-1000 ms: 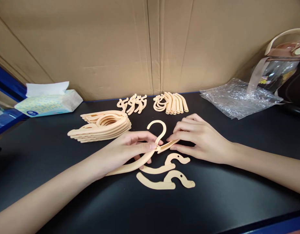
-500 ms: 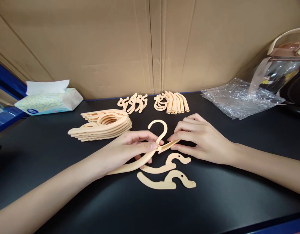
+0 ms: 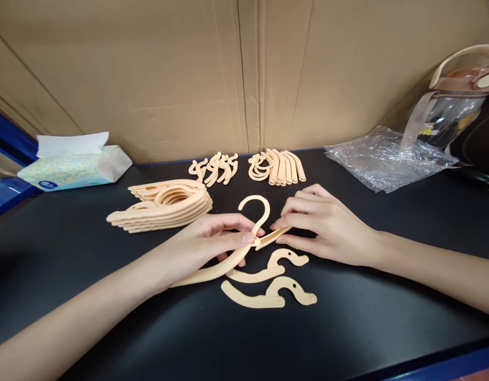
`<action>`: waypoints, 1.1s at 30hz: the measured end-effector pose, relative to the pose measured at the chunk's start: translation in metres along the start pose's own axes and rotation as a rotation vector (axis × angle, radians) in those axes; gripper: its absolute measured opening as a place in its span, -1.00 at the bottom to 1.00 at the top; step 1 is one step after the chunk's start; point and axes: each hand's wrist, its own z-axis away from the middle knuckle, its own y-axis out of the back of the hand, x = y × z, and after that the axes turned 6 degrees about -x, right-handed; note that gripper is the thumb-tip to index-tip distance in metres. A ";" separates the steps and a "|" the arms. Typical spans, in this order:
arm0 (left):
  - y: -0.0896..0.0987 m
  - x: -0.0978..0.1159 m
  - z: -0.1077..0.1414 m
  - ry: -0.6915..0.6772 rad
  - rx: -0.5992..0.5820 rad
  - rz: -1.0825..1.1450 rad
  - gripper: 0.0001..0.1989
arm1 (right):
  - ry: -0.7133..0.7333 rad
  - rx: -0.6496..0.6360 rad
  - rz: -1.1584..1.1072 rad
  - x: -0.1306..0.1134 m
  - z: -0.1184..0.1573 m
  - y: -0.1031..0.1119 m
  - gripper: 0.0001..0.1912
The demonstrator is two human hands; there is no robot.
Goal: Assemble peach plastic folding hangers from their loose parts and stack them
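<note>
My left hand (image 3: 216, 238) pinches a beige plastic hanger (image 3: 220, 269) near its middle joint, thumb on top. The hanger's hook (image 3: 264, 210) points up and curls left. One long arm of it runs down-left under my left wrist. My right hand (image 3: 324, 225) grips the hanger's other arm (image 3: 271, 239), which angles up to the right; my fingers hide its far end. Just below my hands lie two flat jointed beige pieces, an upper one (image 3: 260, 275) and a lower one (image 3: 254, 302), each with a curved end.
Stacked folded hangers (image 3: 165, 209) lie at the left. Small curved parts (image 3: 218, 169) and a row of arm pieces (image 3: 286, 168) sit at the back of the black table (image 3: 189, 338). A tissue pack (image 3: 78, 166), clear plastic bag (image 3: 383, 159) and bottle (image 3: 446, 116) stand nearby.
The whole view has shifted slightly, so things appear a little further left. Both hands keep their grip on the hanger, with no clear movement relative to the table.
</note>
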 end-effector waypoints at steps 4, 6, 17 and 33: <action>0.000 -0.001 0.001 0.004 -0.006 0.016 -0.76 | -0.002 -0.006 -0.010 0.000 0.001 0.000 -0.81; 0.000 -0.001 0.000 -0.004 -0.014 0.035 -0.76 | -0.008 -0.009 -0.009 0.000 0.001 0.000 -0.82; -0.002 -0.001 -0.002 -0.038 0.015 0.055 -0.87 | 0.027 0.021 0.079 -0.001 0.001 0.000 -0.80; -0.002 -0.001 0.000 -0.002 0.106 0.045 -0.85 | 0.054 0.012 0.120 -0.002 0.002 -0.001 -0.76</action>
